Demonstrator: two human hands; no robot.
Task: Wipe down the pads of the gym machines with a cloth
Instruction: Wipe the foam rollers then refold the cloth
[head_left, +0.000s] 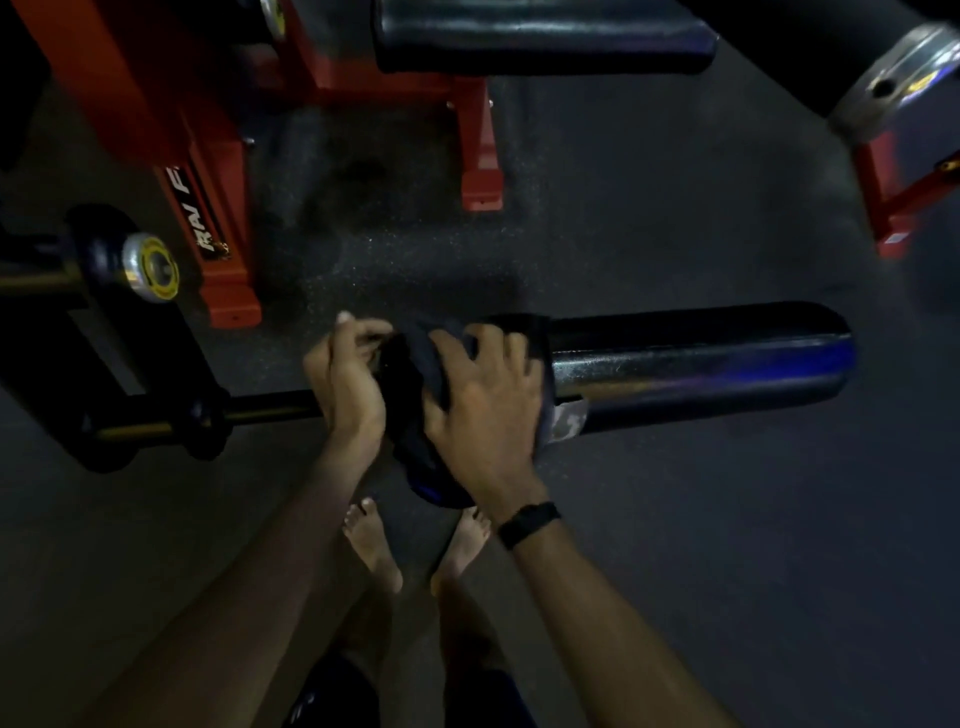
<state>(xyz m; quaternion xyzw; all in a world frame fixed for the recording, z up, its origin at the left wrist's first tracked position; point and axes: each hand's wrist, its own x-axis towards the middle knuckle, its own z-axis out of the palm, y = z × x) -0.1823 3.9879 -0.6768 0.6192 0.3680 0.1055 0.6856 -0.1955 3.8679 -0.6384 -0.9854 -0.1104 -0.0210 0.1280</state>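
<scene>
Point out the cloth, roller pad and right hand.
cloth (410, 395), head view, dark folds between the hands
roller pad (701, 364), head view, shiny bare middle
right hand (483, 410), head view, back of hand

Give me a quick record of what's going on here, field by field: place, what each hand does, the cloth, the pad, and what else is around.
place: gym floor, dim light
left hand: grips the cloth at the pad's end
right hand: fingers spread, presses the cloth on the pad
cloth: dark, wrapped over the pad's left end
roller pad: black, shiny, lying crosswise on a bar
nearby: orange frame, flat black pad above
person: barefoot, black wristband on right wrist
</scene>
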